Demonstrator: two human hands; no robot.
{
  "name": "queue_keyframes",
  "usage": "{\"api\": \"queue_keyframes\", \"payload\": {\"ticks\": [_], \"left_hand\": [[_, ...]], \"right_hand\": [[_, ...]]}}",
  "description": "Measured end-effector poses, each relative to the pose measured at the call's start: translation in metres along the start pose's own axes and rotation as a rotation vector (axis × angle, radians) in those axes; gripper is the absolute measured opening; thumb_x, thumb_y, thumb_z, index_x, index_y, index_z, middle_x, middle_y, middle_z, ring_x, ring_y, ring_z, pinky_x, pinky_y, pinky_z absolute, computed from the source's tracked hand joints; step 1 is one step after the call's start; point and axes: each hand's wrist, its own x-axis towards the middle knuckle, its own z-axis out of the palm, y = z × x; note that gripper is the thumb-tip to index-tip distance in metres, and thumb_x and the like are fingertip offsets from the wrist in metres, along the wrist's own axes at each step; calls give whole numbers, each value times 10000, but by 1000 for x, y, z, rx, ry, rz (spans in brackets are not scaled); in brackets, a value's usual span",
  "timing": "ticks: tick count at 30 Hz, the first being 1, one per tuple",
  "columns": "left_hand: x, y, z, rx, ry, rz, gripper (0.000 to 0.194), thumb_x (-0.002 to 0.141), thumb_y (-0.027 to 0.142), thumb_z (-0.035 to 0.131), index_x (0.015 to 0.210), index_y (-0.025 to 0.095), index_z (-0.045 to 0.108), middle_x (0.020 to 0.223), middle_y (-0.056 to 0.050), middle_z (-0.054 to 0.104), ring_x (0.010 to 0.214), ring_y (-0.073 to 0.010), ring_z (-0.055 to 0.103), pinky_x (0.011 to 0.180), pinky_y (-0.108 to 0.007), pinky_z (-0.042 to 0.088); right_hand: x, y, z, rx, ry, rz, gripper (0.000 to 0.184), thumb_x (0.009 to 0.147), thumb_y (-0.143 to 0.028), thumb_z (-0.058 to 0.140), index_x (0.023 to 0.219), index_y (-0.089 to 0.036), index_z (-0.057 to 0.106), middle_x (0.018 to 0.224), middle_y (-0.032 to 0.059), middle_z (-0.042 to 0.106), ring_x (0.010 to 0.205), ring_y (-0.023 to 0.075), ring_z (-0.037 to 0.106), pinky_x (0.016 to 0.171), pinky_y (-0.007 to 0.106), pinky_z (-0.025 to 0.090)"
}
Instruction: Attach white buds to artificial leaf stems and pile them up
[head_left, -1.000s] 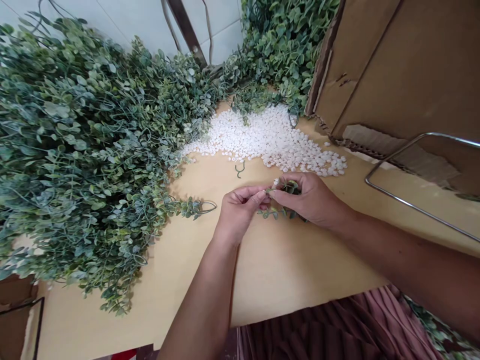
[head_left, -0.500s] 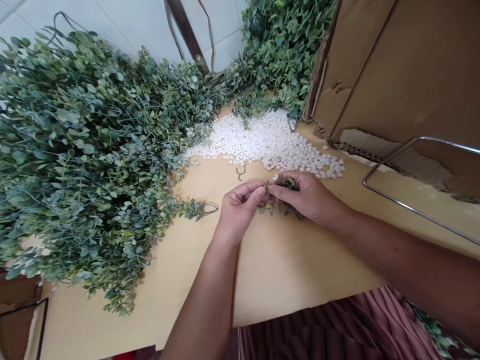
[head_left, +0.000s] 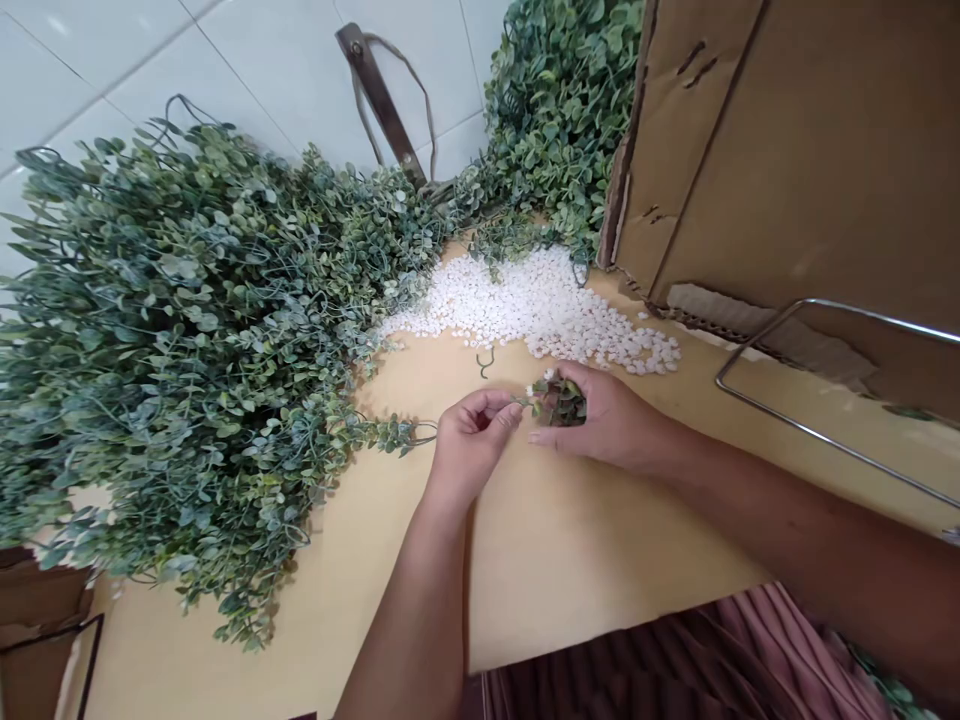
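Observation:
My left hand point(head_left: 478, 428) pinches the thin stem of a small artificial leaf sprig point(head_left: 566, 402) between thumb and forefinger. My right hand point(head_left: 604, 415) is curled loosely around the leaves of that sprig, its thumb spread away below them. Small white bits show at the sprig's upper left side. Beyond the hands lies a heap of small white bead-like pieces point(head_left: 517, 300). A short curved green piece point(head_left: 484, 364) rests between the heap and my left hand.
A big pile of artificial greenery point(head_left: 202, 330) fills the left, and more foliage point(head_left: 562, 120) stands at the back. A cardboard box point(head_left: 810, 150) and a bent metal wire frame point(head_left: 757, 340) are on the right. Brown board point(head_left: 570, 570) covers the table.
The right thumb has lifted from the left fingertips and spread apart, uncovering the sprig's leaves. The left hand still pinches the stem. The camera view has shifted slightly.

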Motion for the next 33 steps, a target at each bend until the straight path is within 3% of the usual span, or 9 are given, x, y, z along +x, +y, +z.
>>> {"api": "queue_keyframes", "payload": {"ticks": [4,11,15,18,22,25,29,33], "left_hand": [[-1,3,1,-28,-29,20,194,571,259,755,657,143,626,538,29,587,525,-68,505,540,-194,404],[4,-2,2,68,-68,53,178,630,296,704,668,144,621,591,7,579,558,-82,505,570,-213,412],[16,-7,-4,443,68,312,186,703,277,641,852,168,665,812,-40,596,675,-119,533,627,-249,439],[29,-8,-12,795,195,461,249,733,228,610,974,191,660,941,-72,587,838,-174,553,766,-307,453],[39,-3,-23,1112,185,404,185,784,172,519,892,194,668,871,-71,608,853,-203,571,803,-333,440],[35,0,-33,1228,199,342,189,810,172,467,828,210,651,831,-53,619,779,-189,576,739,-313,436],[28,-2,-45,1159,243,270,98,773,253,550,818,200,619,812,-32,611,686,-154,563,664,-280,430],[38,2,-44,1059,289,264,224,773,263,545,976,196,613,869,-34,610,657,-134,557,664,-273,436]], "right_hand": [[0,4,-1,-275,117,-168,195,654,-241,581,557,-189,421,624,-2,444,640,147,445,601,278,342],[-2,9,1,-33,5,-171,133,775,-274,503,828,-174,573,785,25,609,786,165,557,712,274,410],[0,6,0,-95,59,-98,125,739,-293,528,711,-171,530,648,-7,528,636,135,491,578,244,374],[2,4,-2,-162,104,-36,156,700,-290,545,621,-178,470,553,-39,411,546,108,400,498,232,305],[1,1,-4,-160,64,-34,200,716,-311,523,585,-180,447,526,-42,376,527,105,390,478,229,292],[0,0,-4,-133,28,-1,157,724,-311,517,669,-166,537,559,-25,459,518,110,421,471,232,315],[0,1,-3,-95,15,-3,159,727,-296,521,769,-160,594,619,-6,545,526,113,459,488,234,347],[2,3,-3,-48,12,-47,172,745,-324,522,728,-162,577,595,-15,508,545,117,457,507,235,354]]}}
